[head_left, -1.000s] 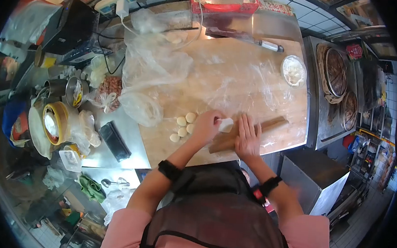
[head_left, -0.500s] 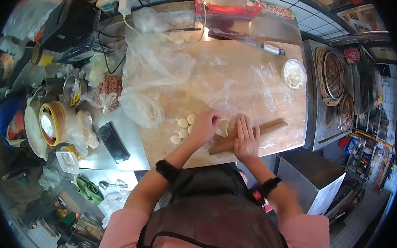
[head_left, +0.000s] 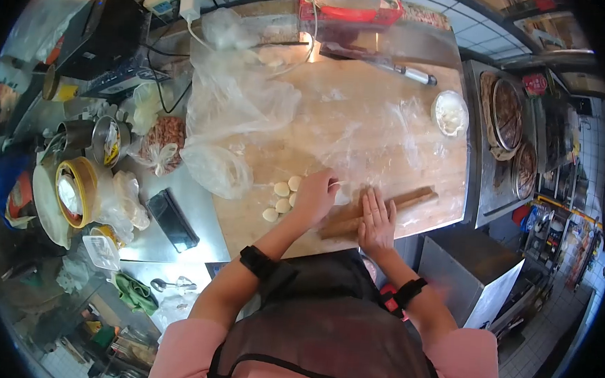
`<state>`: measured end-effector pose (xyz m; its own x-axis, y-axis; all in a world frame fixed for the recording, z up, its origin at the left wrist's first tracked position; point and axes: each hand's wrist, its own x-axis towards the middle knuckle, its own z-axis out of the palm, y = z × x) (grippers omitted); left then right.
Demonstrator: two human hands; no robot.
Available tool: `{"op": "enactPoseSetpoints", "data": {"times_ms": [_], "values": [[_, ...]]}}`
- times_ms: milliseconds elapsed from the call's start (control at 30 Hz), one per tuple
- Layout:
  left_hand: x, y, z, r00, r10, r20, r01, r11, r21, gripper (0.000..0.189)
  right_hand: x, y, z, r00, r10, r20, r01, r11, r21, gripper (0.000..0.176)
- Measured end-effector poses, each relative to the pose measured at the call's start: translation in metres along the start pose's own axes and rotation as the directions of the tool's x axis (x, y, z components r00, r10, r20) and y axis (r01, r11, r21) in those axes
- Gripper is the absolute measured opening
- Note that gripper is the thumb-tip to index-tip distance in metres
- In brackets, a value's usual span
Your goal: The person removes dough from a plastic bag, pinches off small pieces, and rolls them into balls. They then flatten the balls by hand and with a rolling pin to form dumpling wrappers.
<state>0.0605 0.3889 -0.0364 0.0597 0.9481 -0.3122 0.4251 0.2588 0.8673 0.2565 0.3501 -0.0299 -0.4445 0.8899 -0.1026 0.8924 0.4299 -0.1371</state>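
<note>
My left hand (head_left: 315, 197) is closed, its fingertips pinching the edge of a thin dough piece (head_left: 342, 193) over the wooden board (head_left: 374, 145). Beside it to the left lie several small round dough pieces (head_left: 283, 189). My right hand (head_left: 378, 221) rests with its fingers stretched out on a wooden rolling pin (head_left: 413, 197), which lies slanted near the board's front edge. The hand presses the pin from above and covers part of it.
A bowl of white flour (head_left: 450, 113) stands at the board's right, near a knife (head_left: 413, 74). Plastic bags (head_left: 238, 102) cover the left side. A black phone-like object (head_left: 172, 219) lies left of the board; a griddle with round flat items (head_left: 506, 115) is at right.
The dough piece between my hands looks thinner and more edge-on, lifted slightly in my left fingers. My right hand has slid a little nearer to me on the rolling pin.
</note>
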Motion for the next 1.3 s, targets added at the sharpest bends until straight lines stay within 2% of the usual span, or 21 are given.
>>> {"op": "enactPoseSetpoints", "data": {"times_ms": [67,133,233,300,367,467,533,567,600,667,700,733,800,833,867,900,933,1033,1067,1167,1300], "values": [[-0.008,-0.005,0.002,0.999,-0.013,0.053,0.016,0.998,-0.060,0.009,-0.001,-0.004,-0.006,0.997,0.018,0.072,-0.021,0.999,0.048,0.062],[-0.009,-0.008,0.005,0.996,0.022,0.081,-0.020,1.000,-0.019,0.012,0.054,-0.003,-0.005,0.997,0.006,-0.079,-0.003,1.000,0.030,0.065],[-0.001,0.000,0.008,0.995,0.102,-0.020,-0.098,0.985,0.144,0.012,0.104,-0.002,-0.005,0.996,0.007,-0.093,-0.002,0.998,0.056,0.063],[0.007,0.001,0.010,0.992,0.117,-0.035,-0.111,0.982,0.151,0.011,0.122,-0.001,-0.005,0.979,-0.051,-0.199,0.055,0.998,0.016,0.062],[0.009,0.000,0.010,0.991,0.123,-0.056,-0.113,0.981,0.157,0.011,0.110,0.000,-0.001,0.979,-0.056,-0.195,0.060,0.998,0.012,0.064],[0.008,0.002,0.011,0.998,0.044,-0.032,-0.032,0.944,0.327,0.010,0.048,0.003,0.008,0.974,-0.132,-0.184,0.142,0.989,0.045,0.069],[-0.002,0.002,0.011,0.970,0.078,-0.232,-0.059,0.994,0.087,0.008,0.005,0.017,-0.003,0.983,-0.184,-0.017,0.183,0.954,0.238,0.068],[-0.006,0.005,0.006,0.938,0.110,-0.329,-0.080,0.992,0.101,0.006,-0.011,0.036,0.000,0.977,-0.210,-0.037,0.212,0.936,0.280,0.063],[-0.009,0.015,-0.002,0.936,0.109,-0.335,-0.075,0.991,0.112,0.006,-0.024,0.059,0.005,0.972,-0.228,-0.055,0.233,0.918,0.321,0.058],[-0.007,0.036,-0.011,0.887,0.228,-0.402,-0.111,0.949,0.294,0.006,-0.035,0.104,-0.003,0.958,-0.268,-0.104,0.283,0.943,0.175,0.047],[0.003,0.024,0.000,0.843,0.352,-0.407,-0.200,0.907,0.372,0.009,-0.036,0.122,-0.010,0.954,-0.281,-0.109,0.297,0.939,0.176,0.047],[0.008,0.015,0.017,0.838,0.350,-0.418,-0.192,0.907,0.375,0.009,-0.036,0.138,-0.017,0.949,-0.296,-0.104,0.311,0.932,0.188,0.043],[0.022,0.007,0.059,0.885,0.417,-0.207,-0.263,0.815,0.516,0.012,-0.033,0.159,-0.022,0.942,-0.319,-0.101,0.333,0.922,0.196,0.039],[0.024,0.016,0.076,0.910,0.383,-0.158,-0.313,0.886,0.342,0.013,-0.032,0.167,-0.024,0.927,-0.362,-0.103,0.375,0.903,0.209,0.036],[0.021,0.025,0.093,0.911,0.381,-0.157,-0.314,0.888,0.335,0.013,-0.035,0.174,-0.026,0.912,-0.400,-0.097,0.411,0.884,0.224,0.033],[0.013,0.046,0.103,0.953,0.228,-0.200,-0.226,0.974,0.037,0.011,-0.039,0.178,-0.030,0.911,-0.403,-0.084,0.411,0.884,0.224,0.033],[0.007,0.059,0.112,0.978,0.069,-0.199,-0.121,0.957,-0.265,0.010,-0.039,0.179,-0.033,0.906,-0.415,-0.077,0.421,0.877,0.232,0.031],[-0.009,0.047,0.129,0.977,-0.044,-0.208,-0.055,0.892,-0.448,0.010,-0.040,0.189,-0.044,0.906,-0.418,-0.067,0.420,0.866,0.273,0.028],[-0.012,0.038,0.127,0.975,-0.050,-0.219,-0.054,0.894,-0.445,0.010,-0.039,0.190,-0.045,0.913,-0.402,-0.065,0.402,0.862,0.310,0.028],[-0.026,0.028,0.101,0.935,-0.078,-0.345,0.038,0.992,-0.121,0.018,-0.037,0.213,-0.024,0.892,-0.448,-0.065,0.450,0.860,0.240,0.038],[-0.024,0.034,0.109,0.950,-0.180,-0.254,0.105,0.953,-0.283,0.020,-0.016,0.168,-0.043,0.904,-0.419,0.083,0.390,0.890,0.235,0.054]]}}
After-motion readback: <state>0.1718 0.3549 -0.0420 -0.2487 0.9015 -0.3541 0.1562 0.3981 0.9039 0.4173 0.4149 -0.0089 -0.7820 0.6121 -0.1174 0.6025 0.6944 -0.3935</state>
